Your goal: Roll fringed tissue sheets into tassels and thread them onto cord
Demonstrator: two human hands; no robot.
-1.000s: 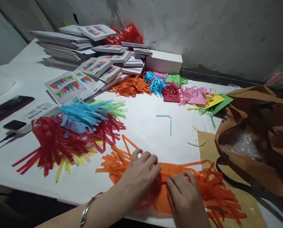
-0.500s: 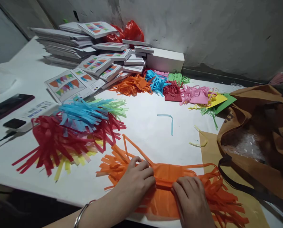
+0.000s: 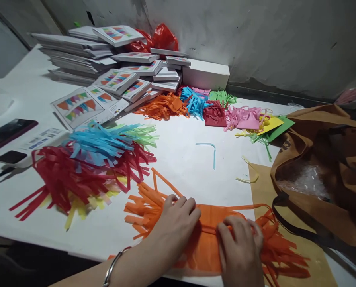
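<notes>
An orange fringed tissue-paper sheet (image 3: 209, 249) lies at the table's front edge, with cut strips fanning out at both ends. Across its middle runs a narrow rolled fold. My left hand (image 3: 180, 215) has curled fingers closed on the fold at its left. On the right, my right hand (image 3: 239, 239) pinches the same fold, fingers bent; the fingertips of both are partly hidden. Left of my hands lies a pile of finished-looking tassels, red (image 3: 67, 175) and blue (image 3: 102, 141), with yellow and light green ones beneath.
Stacked printed packets (image 3: 118, 81) and a white box (image 3: 206, 75) stand by the wall. Folded fringed paper bundles (image 3: 245, 118) line the back. A brown bag (image 3: 321, 147) sits at right, a phone (image 3: 9, 133) at left. A blue paper scrap (image 3: 214, 153) lies mid-table.
My left hand has shifted slightly right along the fold. My right hand's fingers have bent more and lifted a little. The view has moved slightly.
</notes>
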